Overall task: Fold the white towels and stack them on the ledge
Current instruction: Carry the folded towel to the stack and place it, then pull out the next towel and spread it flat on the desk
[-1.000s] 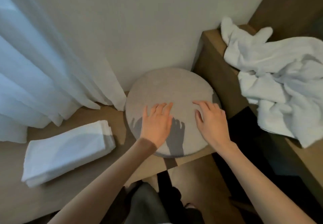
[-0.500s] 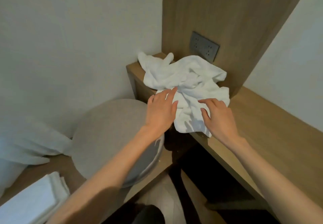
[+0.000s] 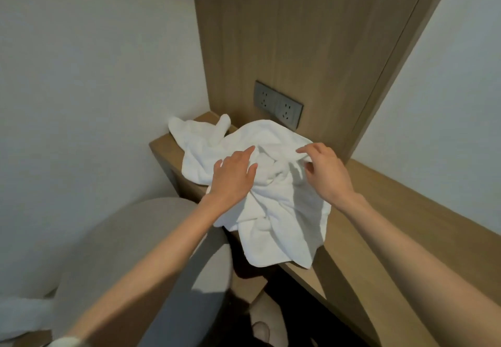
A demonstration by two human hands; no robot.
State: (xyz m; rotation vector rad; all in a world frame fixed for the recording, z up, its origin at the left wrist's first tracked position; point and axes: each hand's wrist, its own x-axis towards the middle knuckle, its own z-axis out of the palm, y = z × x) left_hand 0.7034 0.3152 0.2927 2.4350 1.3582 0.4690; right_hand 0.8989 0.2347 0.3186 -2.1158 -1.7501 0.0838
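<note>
Reaching into the crumpled white towels [image 3: 282, 211], heaped on the wooden ledge [image 3: 379, 211], one flap hanging off its edge toward 6 o'clock. Likely soft, light, floppy and tangled, so hunt for a hem or corner, not a mid-fold. Your left hand [image 3: 233, 176] lies flat, fingers straight, on the heap's 9 o'clock side. Your right hand [image 3: 325, 173] curls over a ridge at 2 o'clock; pinched or not, can't tell.

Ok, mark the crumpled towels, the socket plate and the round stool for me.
crumpled towels [image 3: 282, 211], head view, on the creased middle of the heap.
socket plate [image 3: 278, 106], head view, between its two outlets.
round stool [image 3: 130, 243], head view, on its bare padded top.
</note>
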